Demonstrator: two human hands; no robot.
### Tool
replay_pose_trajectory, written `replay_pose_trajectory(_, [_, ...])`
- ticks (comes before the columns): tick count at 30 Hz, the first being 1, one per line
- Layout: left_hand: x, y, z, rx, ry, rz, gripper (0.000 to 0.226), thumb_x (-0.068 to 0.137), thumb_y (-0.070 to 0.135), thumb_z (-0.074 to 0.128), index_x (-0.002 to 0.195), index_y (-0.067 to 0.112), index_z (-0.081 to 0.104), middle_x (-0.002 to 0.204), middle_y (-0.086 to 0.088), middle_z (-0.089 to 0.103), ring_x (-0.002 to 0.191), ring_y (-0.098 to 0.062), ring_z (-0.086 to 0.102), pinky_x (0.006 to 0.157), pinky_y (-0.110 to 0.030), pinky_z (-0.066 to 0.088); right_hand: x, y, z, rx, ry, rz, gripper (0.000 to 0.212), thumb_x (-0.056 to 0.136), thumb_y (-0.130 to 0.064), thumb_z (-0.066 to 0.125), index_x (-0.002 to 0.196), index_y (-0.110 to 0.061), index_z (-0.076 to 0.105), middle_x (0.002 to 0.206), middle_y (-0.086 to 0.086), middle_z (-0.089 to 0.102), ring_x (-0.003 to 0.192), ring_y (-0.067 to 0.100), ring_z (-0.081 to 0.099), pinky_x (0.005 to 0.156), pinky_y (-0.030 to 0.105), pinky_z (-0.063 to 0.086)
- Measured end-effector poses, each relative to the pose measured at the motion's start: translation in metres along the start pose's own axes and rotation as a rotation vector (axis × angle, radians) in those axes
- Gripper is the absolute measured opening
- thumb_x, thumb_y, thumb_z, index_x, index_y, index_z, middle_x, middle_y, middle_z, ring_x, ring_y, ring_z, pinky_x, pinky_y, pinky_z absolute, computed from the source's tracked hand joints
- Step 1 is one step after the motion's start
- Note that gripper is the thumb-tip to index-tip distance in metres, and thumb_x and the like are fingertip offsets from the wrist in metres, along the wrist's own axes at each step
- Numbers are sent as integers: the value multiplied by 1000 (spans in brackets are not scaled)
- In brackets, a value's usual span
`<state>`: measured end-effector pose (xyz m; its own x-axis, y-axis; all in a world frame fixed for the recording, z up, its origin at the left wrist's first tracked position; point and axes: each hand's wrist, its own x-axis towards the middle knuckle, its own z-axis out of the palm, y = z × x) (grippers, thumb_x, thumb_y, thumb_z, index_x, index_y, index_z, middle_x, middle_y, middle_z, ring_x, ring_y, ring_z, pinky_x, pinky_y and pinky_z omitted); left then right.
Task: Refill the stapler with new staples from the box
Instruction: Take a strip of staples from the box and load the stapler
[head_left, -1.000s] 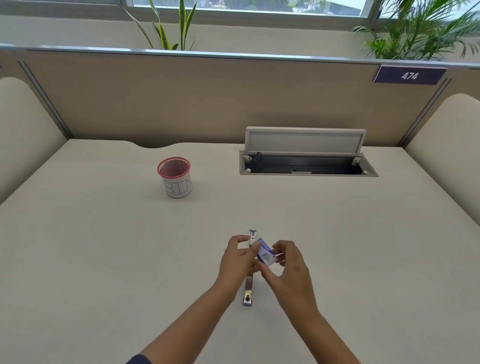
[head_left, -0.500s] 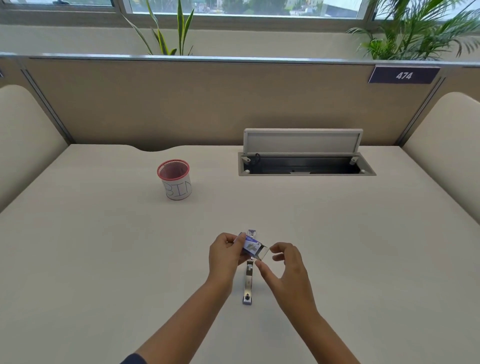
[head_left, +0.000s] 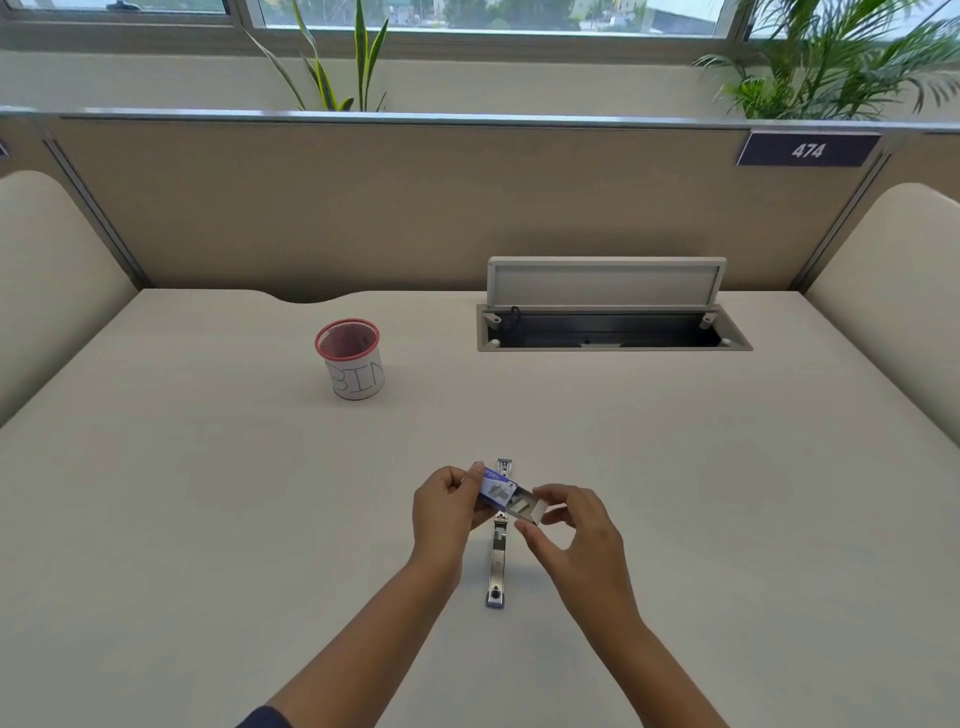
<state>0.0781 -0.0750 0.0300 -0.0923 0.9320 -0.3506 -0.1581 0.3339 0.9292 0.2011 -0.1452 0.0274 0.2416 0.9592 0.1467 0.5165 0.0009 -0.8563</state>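
The stapler (head_left: 497, 564) lies opened out flat on the cream desk (head_left: 208, 519), its long metal body running away from the person, the near end just between the 2 forearms and the far tip showing beyond the hands. Above its middle, the left hand (head_left: 444, 512) pinches the small blue staple box (head_left: 497, 486) by its left end. The right hand (head_left: 574, 535) has thumb and fingers curled narrow around the pale inner tray (head_left: 527, 508), which is slid partly out of the box's right end. Farther back on the left stands a red-rimmed mesh cup (head_left: 352, 359) labelled BIN. Behind and to the right, a cable hatch (head_left: 608, 312) in the desk stands open, and a plate reading 474 (head_left: 808, 150) sits on the partition.
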Motion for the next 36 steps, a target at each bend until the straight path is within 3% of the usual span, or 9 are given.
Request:
replay_pose_trajectory(4, [2,0,0,24,8,-2,27,90,20,56,68,5,51,75,-10,69,64,-13,70,54,-19,55,0,-2,-1,4,-14,28,31,78,-33,70,97,-47,49,103,-22,54,89,-5,56,72,5,42])
replay_pose_trajectory(7, [2,-2,-1,21,2,2,27,90,19,56,68,4,50,78,-15,69,70,-19,71,53,-21,55,1,-4,-2,-62,-37,20,19,83,-41,62,98,-46,51,105,-23,50,92,-7,54,64,11,43])
replay_pose_trajectory(11, [1,-6,-2,34,-13,8,28,90,19,56,69,3,48,81,-18,68,73,-23,71,56,-23,57,4,-5,0,-130,-27,33,7,88,-30,57,90,-36,59,100,-19,50,90,0,58,68,22,48])
replay_pose_trajectory(15, [-1,-9,-2,22,-5,14,27,90,17,57,68,3,48,78,-17,68,68,-18,70,56,-23,57,8,-6,4,-270,-36,119,5,85,-34,56,87,-33,61,99,-15,49,87,5,58,74,30,49])
replay_pose_trajectory(22, [-2,-13,-2,-2,26,18,28,91,17,56,67,4,48,75,-13,68,60,-9,70,53,-19,55,14,-11,3,-396,-90,154,13,84,-42,58,93,-35,65,100,-13,53,88,9,59,78,29,45])
replay_pose_trajectory(29, [-8,-22,3,7,47,16,26,91,18,55,70,4,51,77,-11,69,70,-15,70,55,-20,56,19,-10,0,-550,-134,160,17,87,-42,55,95,-32,66,101,-8,58,89,15,59,77,32,40])
replay_pose_trajectory(36, [-8,-22,5,1,41,24,26,91,16,55,68,4,51,77,-13,69,63,-13,71,55,-22,57,22,-10,-1,-558,-128,163,17,85,-42,56,92,-31,66,102,-9,59,88,15,60,76,32,38])
